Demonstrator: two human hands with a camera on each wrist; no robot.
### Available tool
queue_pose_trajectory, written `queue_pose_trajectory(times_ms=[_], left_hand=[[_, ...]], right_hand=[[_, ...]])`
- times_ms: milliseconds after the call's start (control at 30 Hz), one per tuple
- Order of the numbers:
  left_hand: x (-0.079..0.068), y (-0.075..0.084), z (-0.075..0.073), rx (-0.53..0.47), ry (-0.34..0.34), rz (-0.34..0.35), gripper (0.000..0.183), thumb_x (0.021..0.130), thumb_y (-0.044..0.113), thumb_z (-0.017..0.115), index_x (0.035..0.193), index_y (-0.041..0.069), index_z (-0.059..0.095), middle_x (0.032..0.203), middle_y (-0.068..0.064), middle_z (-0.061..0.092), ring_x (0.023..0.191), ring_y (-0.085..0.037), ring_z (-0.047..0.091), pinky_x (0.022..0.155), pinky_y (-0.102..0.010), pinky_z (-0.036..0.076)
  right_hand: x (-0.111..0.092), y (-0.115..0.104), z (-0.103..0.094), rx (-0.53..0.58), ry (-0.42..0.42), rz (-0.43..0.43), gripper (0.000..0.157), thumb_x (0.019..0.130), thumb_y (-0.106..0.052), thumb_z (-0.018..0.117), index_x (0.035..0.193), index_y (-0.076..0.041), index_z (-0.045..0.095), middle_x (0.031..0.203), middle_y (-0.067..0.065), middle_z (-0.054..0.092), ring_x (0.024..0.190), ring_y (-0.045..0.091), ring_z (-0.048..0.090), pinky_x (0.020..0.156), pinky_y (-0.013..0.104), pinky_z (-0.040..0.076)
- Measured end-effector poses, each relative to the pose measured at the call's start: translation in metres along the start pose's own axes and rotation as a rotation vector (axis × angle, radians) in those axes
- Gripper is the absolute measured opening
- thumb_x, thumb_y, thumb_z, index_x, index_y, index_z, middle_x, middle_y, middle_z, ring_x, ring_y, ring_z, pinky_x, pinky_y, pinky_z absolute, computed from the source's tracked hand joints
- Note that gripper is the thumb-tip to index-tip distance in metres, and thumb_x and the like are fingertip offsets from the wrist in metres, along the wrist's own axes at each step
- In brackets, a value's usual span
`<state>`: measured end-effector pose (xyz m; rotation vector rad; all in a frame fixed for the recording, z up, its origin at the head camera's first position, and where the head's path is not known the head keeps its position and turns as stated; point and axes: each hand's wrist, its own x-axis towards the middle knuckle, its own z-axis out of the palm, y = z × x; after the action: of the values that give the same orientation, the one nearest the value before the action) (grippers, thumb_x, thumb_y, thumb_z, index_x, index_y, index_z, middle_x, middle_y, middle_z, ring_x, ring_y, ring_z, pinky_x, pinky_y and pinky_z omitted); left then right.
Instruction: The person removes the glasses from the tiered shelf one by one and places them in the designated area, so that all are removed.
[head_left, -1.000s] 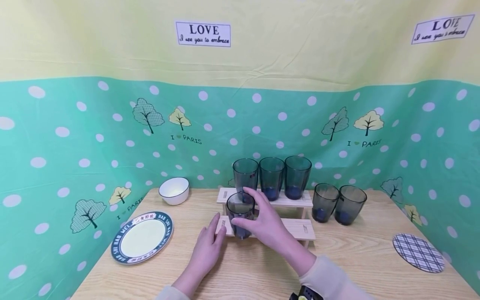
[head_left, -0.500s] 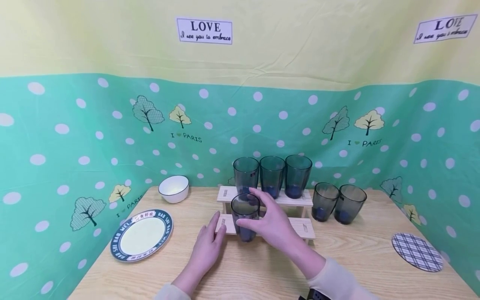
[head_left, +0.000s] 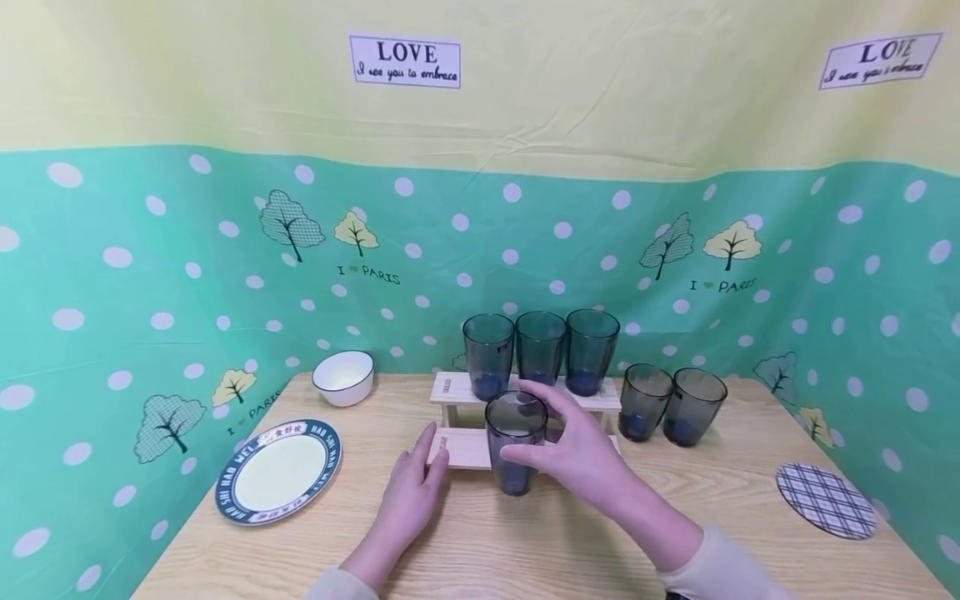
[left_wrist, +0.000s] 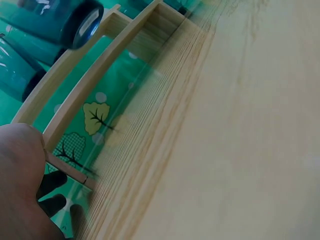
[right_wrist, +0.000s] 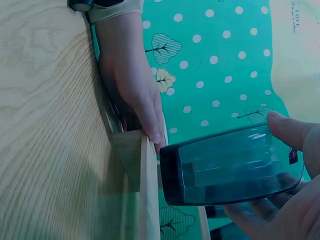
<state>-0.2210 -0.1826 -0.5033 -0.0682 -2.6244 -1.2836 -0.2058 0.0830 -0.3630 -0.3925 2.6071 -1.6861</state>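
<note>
My right hand (head_left: 588, 462) grips a smoky dark drinking glass (head_left: 517, 454) by its side, thumb at the front and fingers round the back. It is upright, in front of the lower wooden shelf (head_left: 465, 450). From the right wrist, the glass (right_wrist: 220, 170) shows its thick dark base near the shelf edge. My left hand (head_left: 408, 492) touches the left end of that shelf, fingers mostly straight. In the left wrist view, the thumb side of the left hand (left_wrist: 20, 175) lies against the shelf corner. Behind, the upper shelf (head_left: 450, 388) bears three similar glasses (head_left: 542, 350).
Two more glasses (head_left: 693, 408) stand on the table to the right of the shelves. A checked round mat (head_left: 825, 500) lies farther right. At left are a white bowl (head_left: 343, 379) and a green-rimmed plate (head_left: 277, 472). A patterned cloth (head_left: 420, 317) encloses the table.
The right hand has carried the glass rightward along the front of the lower shelf and slightly toward me. My left hand has stayed at the shelf's left end.
</note>
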Motion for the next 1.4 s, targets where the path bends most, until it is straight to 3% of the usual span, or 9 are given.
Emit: queue_pose_trajectory(times_ms=[300,567,733,933,1067,1267,1400], left_hand=[[-0.001,0.001,-0.002,0.003,0.005,0.000,0.063,0.120,0.043,0.047,0.171,0.006,0.040,0.165,-0.024,0.050,0.153,-0.067,0.030,0.125,-0.078,0.025],[-0.001,0.001,-0.002,-0.005,0.006,0.002,0.063,0.120,0.041,0.048,0.171,0.006,0.039,0.165,-0.024,0.051,0.154,-0.066,0.029,0.127,-0.075,0.023],[-0.001,0.000,-0.002,-0.004,0.002,-0.001,0.064,0.120,0.042,0.048,0.171,0.006,0.039,0.165,-0.023,0.050,0.154,-0.066,0.029,0.127,-0.076,0.022],[0.000,-0.002,-0.002,-0.004,0.006,0.002,0.064,0.120,0.043,0.048,0.171,0.006,0.039,0.164,-0.024,0.051,0.153,-0.066,0.029,0.126,-0.076,0.023],[0.000,-0.002,-0.002,-0.003,0.010,0.014,0.063,0.120,0.041,0.049,0.171,0.004,0.039,0.163,-0.024,0.053,0.153,-0.065,0.031,0.128,-0.073,0.021],[0.001,-0.003,0.001,-0.008,0.001,0.019,0.064,0.120,0.042,0.048,0.171,0.005,0.039,0.164,-0.023,0.052,0.154,-0.064,0.031,0.129,-0.073,0.020],[0.001,-0.003,0.002,-0.006,0.000,0.017,0.064,0.120,0.042,0.048,0.171,0.005,0.039,0.164,-0.023,0.052,0.154,-0.065,0.030,0.128,-0.074,0.021]], right_hand=[[-0.012,0.001,-0.033,-0.039,-0.029,-0.011,0.088,0.085,-0.042,0.099,0.161,-0.029,0.057,0.162,-0.003,0.054,0.151,0.029,0.049,0.123,0.059,0.045],[-0.027,0.005,-0.067,-0.114,0.011,0.027,0.091,0.086,-0.047,0.097,0.164,-0.029,0.053,0.170,0.006,0.047,0.148,0.039,0.053,0.113,0.058,0.053],[-0.034,0.016,-0.088,-0.128,0.045,0.050,0.095,0.088,-0.045,0.096,0.167,-0.023,0.049,0.165,0.012,0.052,0.134,0.034,0.064,0.102,0.044,0.060],[-0.039,0.027,-0.115,-0.118,0.070,0.106,0.098,0.091,-0.044,0.094,0.171,-0.023,0.042,0.163,0.018,0.050,0.136,0.036,0.063,0.097,0.039,0.060],[-0.044,0.035,-0.132,-0.127,0.086,0.114,0.100,0.093,-0.044,0.092,0.174,-0.021,0.037,0.164,0.022,0.048,0.139,0.042,0.061,0.101,0.044,0.060],[-0.052,0.049,-0.157,-0.162,0.114,0.155,0.102,0.097,-0.044,0.089,0.176,-0.019,0.029,0.174,0.028,0.032,0.153,0.055,0.040,0.112,0.069,0.048],[-0.053,0.059,-0.173,-0.196,0.134,0.161,0.102,0.099,-0.044,0.086,0.177,-0.016,0.027,0.176,0.029,0.027,0.153,0.057,0.038,0.108,0.070,0.049]])
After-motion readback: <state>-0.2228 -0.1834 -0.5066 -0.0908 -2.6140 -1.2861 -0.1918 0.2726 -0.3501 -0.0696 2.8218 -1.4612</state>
